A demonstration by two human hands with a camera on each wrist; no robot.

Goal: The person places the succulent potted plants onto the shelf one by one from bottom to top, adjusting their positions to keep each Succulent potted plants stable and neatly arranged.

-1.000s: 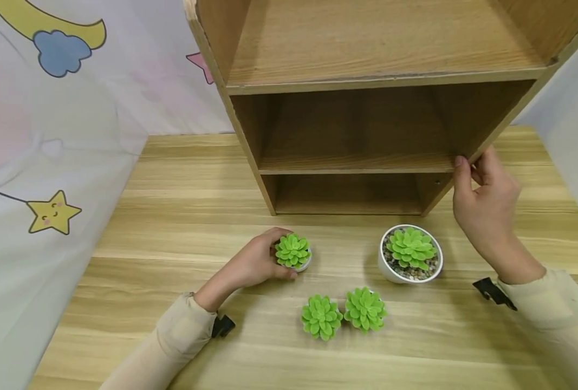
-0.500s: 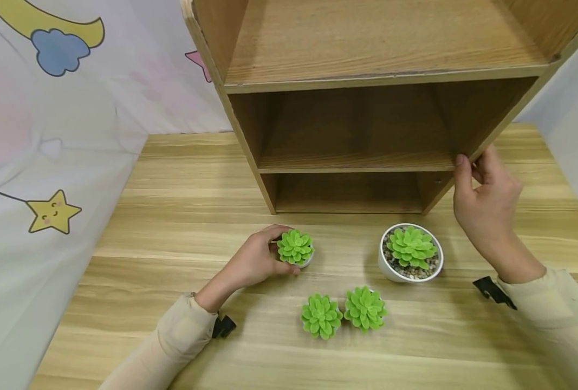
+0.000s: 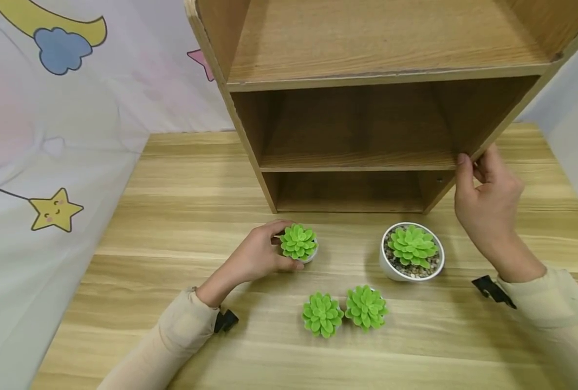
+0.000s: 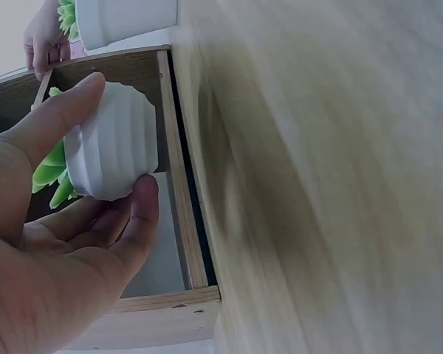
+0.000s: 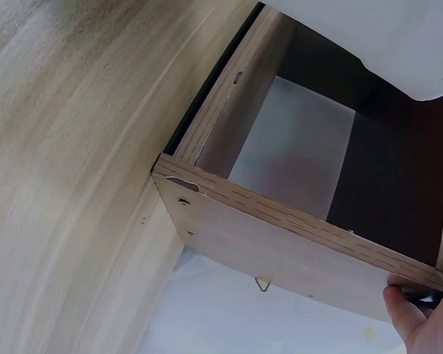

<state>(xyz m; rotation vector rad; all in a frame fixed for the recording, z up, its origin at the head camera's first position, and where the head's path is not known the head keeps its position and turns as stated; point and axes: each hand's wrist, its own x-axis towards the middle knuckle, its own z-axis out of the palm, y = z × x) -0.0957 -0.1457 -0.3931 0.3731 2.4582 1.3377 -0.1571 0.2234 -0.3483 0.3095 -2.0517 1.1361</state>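
Observation:
My left hand [image 3: 259, 254] grips a small potted succulent [image 3: 298, 242] in front of the shelf. In the left wrist view its ribbed white pot [image 4: 112, 144] is pinched between thumb and fingers, held above the table with the green leaves facing the shelf side. My right hand [image 3: 489, 208] holds the right side edge of the wooden shelf [image 3: 367, 162], thumb at the front by the middle board. A larger white pot with a succulent and pebbles [image 3: 412, 252] stands between the hands. Two small succulents [image 3: 322, 314] [image 3: 366, 307] stand side by side nearer the front.
The shelf's open compartments [image 3: 352, 192] face the front, above the light wood table [image 3: 171, 233]. A pale cloth printed with a moon, cloud and stars [image 3: 89, 124] hangs along the left and back. A white surface borders the table on the right.
My left hand has moved slightly away from me and to the right with the small succulent. The right hand stays on the shelf's side edge.

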